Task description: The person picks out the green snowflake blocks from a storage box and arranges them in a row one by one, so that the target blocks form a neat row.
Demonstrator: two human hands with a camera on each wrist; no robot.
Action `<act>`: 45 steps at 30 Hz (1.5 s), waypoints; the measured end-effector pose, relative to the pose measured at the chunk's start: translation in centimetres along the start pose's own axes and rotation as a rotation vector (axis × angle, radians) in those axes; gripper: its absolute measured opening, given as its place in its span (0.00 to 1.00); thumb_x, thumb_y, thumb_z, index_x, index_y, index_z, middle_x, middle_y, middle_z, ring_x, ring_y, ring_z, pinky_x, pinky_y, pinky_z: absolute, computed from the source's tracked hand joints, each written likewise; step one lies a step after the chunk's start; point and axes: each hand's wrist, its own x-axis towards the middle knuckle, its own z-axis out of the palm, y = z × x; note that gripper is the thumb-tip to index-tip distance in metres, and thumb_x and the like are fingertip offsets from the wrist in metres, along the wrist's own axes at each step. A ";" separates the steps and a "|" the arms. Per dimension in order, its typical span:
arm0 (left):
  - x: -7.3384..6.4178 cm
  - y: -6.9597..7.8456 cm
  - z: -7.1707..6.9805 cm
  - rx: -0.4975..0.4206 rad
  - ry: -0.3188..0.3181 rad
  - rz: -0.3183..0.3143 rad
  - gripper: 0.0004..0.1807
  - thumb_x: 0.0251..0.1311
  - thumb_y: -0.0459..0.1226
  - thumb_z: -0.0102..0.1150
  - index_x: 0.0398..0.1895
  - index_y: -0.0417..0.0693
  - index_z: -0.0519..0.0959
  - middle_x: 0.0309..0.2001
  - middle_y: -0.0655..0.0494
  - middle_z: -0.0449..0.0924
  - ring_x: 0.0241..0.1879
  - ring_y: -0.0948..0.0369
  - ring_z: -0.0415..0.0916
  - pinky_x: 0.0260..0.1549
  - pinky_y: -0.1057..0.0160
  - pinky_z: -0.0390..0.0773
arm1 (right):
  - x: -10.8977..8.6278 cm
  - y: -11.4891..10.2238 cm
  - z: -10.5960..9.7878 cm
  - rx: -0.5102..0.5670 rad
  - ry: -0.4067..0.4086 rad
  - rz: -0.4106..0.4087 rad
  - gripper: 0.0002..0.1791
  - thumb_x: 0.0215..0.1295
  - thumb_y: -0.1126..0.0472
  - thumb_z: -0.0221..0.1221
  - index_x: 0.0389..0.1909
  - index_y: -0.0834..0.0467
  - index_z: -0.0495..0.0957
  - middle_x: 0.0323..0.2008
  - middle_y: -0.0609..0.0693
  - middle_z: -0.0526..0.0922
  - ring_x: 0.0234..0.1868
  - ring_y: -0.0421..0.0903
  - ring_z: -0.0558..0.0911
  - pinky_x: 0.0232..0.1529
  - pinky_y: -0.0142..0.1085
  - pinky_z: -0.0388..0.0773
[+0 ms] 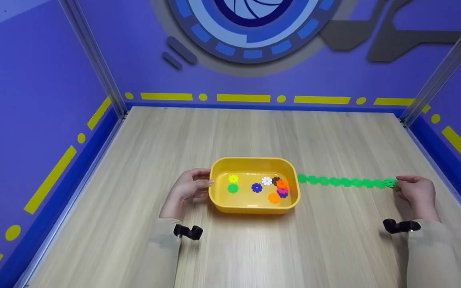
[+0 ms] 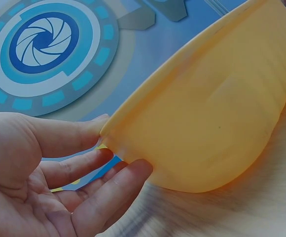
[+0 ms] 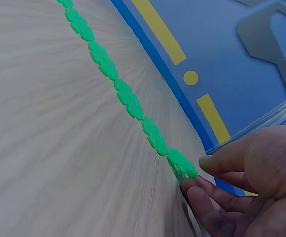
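A yellow plastic bin point(image 1: 254, 210) stands on the table with several small flower-shaped discs inside, among them a yellow disc point(image 1: 233, 179) and a white disc point(image 1: 267, 181). At its left end my left hand point(image 1: 188, 186) holds the rim, thumb at the edge and fingers against the outer wall point(image 2: 197, 123). From the bin's right side a chain of linked green discs point(image 1: 340, 182) runs rightward. My right hand point(image 1: 416, 194) pinches its far end point(image 3: 182, 163) between thumb and fingers.
Pale wood-grain table point(image 1: 254, 248) lies under everything. Blue panels with yellow marks, including the back wall point(image 1: 126, 52), enclose it on three sides, with metal posts point(image 1: 94, 52) at the corners. Each sleeve carries a black wrist mount point(image 1: 188, 232).
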 end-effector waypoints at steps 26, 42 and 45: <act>0.2 0.0 0.2 -0.012 0.026 -0.018 0.26 0.65 0.28 0.65 0.67 0.39 0.75 0.59 0.41 0.80 0.38 0.59 0.86 0.37 0.60 0.90 | -1.6 -2.2 1.1 0.093 -0.045 -0.122 0.21 0.76 0.59 0.55 0.61 0.69 0.75 0.26 0.27 0.78 0.29 0.26 0.83 0.35 0.23 0.85; 0.1 0.0 0.2 -0.024 0.020 -0.011 0.27 0.64 0.28 0.65 0.67 0.38 0.74 0.59 0.39 0.80 0.38 0.57 0.86 0.37 0.59 0.90 | -4.4 -6.7 4.5 0.054 -0.120 -0.293 0.18 0.76 0.53 0.57 0.57 0.61 0.77 0.33 0.26 0.81 0.35 0.26 0.84 0.38 0.22 0.84; 0.0 0.1 0.2 -0.025 0.021 -0.017 0.27 0.64 0.28 0.65 0.67 0.39 0.74 0.59 0.40 0.80 0.38 0.57 0.86 0.37 0.58 0.90 | -5.1 -7.5 5.1 0.055 -0.133 -0.345 0.18 0.77 0.53 0.57 0.57 0.61 0.78 0.35 0.27 0.81 0.37 0.27 0.84 0.39 0.22 0.84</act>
